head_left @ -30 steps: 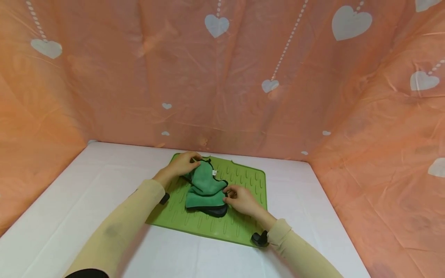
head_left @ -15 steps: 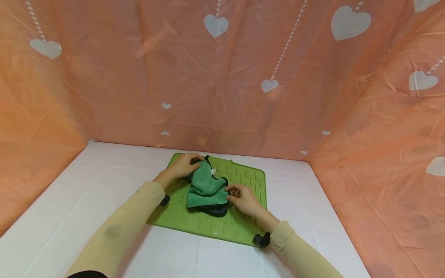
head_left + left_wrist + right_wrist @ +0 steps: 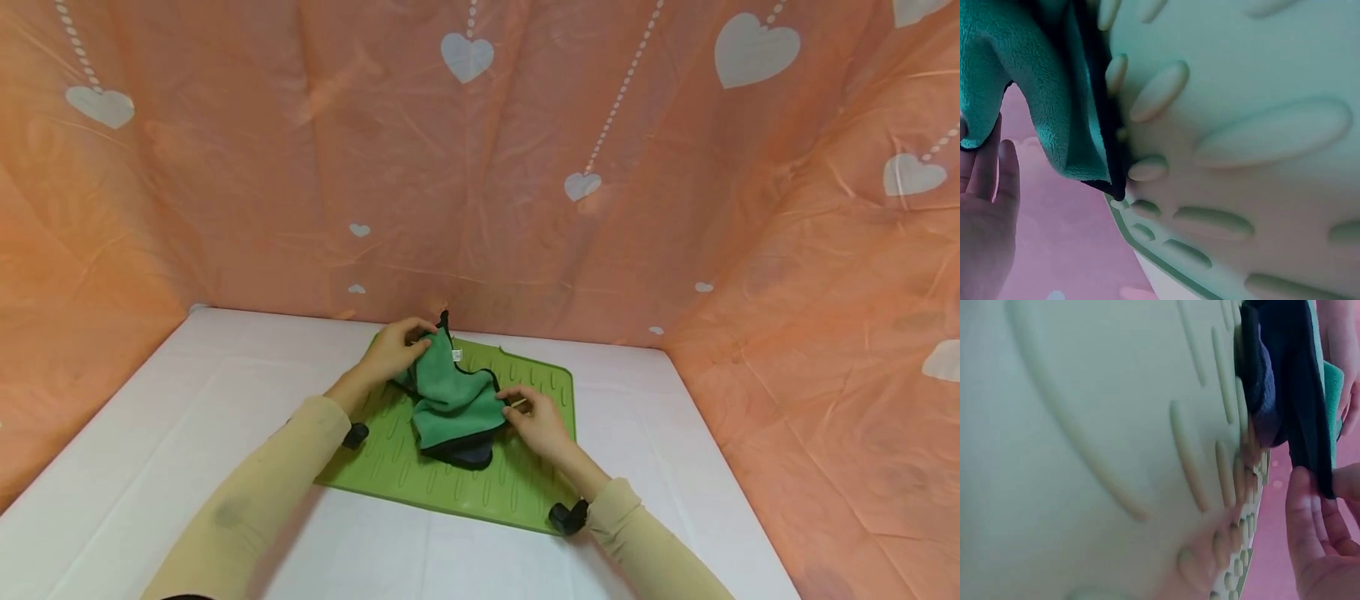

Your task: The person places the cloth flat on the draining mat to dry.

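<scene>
A green cloth with black edging, a dark grey underside and a small white tag hangs partly raised over a green ridged mat. My left hand pinches its far edge; in the left wrist view that hand is cut off at the frame's side, beneath a fold of the cloth. At the cloth's right edge, my right hand pinches the border. The right wrist view shows thumb and fingers of this hand gripping a dark-edged corner. The cloth's lower part, dark side showing, lies on the mat.
The mat sits on a white-covered table. Orange sheeting with white hearts rises behind the table and along both sides. A black wrist camera is near the mat's right front corner, another by its left edge.
My left hand has risen slightly, lifting the cloth's far corner higher. The right hand has shifted a little right and away from me, drawing the cloth's right edge with it and widening it.
</scene>
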The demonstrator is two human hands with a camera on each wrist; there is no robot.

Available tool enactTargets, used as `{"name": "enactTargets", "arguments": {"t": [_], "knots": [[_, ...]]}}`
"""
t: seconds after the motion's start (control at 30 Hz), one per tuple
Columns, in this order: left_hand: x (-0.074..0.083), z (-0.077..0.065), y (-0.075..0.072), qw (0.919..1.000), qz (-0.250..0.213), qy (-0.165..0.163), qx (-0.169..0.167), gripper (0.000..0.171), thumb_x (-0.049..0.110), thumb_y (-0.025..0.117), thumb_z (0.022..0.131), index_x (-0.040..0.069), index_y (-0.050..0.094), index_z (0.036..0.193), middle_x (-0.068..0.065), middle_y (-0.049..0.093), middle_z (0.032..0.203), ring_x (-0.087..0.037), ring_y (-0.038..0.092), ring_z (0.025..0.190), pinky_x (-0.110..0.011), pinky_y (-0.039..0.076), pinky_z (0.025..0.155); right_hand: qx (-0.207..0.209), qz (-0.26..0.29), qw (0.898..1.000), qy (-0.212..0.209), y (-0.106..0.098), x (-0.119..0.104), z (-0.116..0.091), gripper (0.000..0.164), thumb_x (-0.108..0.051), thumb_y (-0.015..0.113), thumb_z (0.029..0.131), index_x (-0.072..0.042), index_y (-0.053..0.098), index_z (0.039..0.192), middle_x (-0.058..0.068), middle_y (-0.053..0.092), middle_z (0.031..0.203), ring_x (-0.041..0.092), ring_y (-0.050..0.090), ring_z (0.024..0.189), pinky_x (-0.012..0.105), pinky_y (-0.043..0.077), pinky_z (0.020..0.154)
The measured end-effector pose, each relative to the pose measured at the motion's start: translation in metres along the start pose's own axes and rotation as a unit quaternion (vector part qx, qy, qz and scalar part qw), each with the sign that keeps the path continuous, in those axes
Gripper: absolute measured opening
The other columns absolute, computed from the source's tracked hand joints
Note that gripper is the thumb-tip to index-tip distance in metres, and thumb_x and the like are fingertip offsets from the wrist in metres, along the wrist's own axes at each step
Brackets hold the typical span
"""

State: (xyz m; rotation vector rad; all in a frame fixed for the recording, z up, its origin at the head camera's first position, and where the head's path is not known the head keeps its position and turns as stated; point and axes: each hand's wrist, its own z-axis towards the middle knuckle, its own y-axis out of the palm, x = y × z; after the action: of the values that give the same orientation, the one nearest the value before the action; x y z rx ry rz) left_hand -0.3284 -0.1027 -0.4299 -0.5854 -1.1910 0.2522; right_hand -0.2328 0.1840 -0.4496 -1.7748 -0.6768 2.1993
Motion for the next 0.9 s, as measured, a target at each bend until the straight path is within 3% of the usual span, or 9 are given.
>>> {"name": "enactTargets", "arguments": {"t": [0.13, 0.33, 0.53, 0.77, 0.9], "knots": [[0.0, -0.001, -0.003, 0.9997, -0.022, 0.005, 0.012, 0.027, 0.011, 0.062, 0.106, 0.008, 0.067, 0.132, -0.017, 0.064, 0.135, -0.038, 0.063, 0.119, -0.05, 0.057, 0.09, 0.026, 0.0, 1.0, 0.002, -0.004, 0.001, 0.002, 0.021, 0.005, 0.064, 0.099, -0.004, 0.075, 0.114, 0.016, 0.067, 0.116, 0.027, 0.069, 0.09, 0.033, 0.06, 0.066], [-0.003, 0.0, -0.007, 0.9995, -0.019, 0.007, 0.023, 0.027, 0.013, 0.063, 0.105, 0.008, 0.067, 0.132, -0.018, 0.064, 0.132, -0.038, 0.062, 0.117, -0.048, 0.057, 0.086, 0.053, -0.017, 0.998, 0.019, -0.013, 0.002, 0.008, 0.021, 0.001, 0.061, 0.103, -0.005, 0.074, 0.118, 0.016, 0.066, 0.126, 0.024, 0.066, 0.089, 0.027, 0.051, 0.061], [-0.007, 0.001, -0.01, 0.9995, -0.012, -0.001, 0.029, 0.027, 0.014, 0.064, 0.105, 0.009, 0.068, 0.131, -0.018, 0.063, 0.133, -0.037, 0.061, 0.114, -0.047, 0.055, 0.082, 0.076, -0.037, 0.996, 0.024, -0.021, 0.004, 0.019, 0.025, -0.003, 0.061, 0.104, -0.005, 0.073, 0.126, 0.019, 0.065, 0.127, 0.03, 0.067, 0.084, 0.027, 0.049, 0.058], [-0.013, 0.003, -0.013, 0.9995, 0.002, -0.014, 0.028, 0.031, 0.015, 0.064, 0.106, 0.006, 0.066, 0.135, -0.02, 0.063, 0.131, -0.033, 0.061, 0.102, -0.043, 0.052, 0.077, 0.06, -0.074, 0.995, 0.02, -0.027, 0.01, 0.034, 0.046, -0.008, 0.078, 0.094, -0.004, 0.066, 0.138, 0.018, 0.06, 0.133, 0.029, 0.066, 0.098, 0.031, 0.056, 0.074], [-0.016, 0.003, -0.015, 0.9992, 0.016, -0.029, 0.021, 0.036, 0.016, 0.063, 0.106, 0.005, 0.063, 0.14, -0.021, 0.061, 0.137, -0.033, 0.062, 0.104, -0.044, 0.052, 0.078, 0.047, -0.096, 0.994, 0.009, -0.031, 0.013, 0.043, 0.05, -0.002, 0.077, 0.092, -0.004, 0.065, 0.14, 0.018, 0.057, 0.135, 0.031, 0.064, 0.099, 0.037, 0.055, 0.077]]}}
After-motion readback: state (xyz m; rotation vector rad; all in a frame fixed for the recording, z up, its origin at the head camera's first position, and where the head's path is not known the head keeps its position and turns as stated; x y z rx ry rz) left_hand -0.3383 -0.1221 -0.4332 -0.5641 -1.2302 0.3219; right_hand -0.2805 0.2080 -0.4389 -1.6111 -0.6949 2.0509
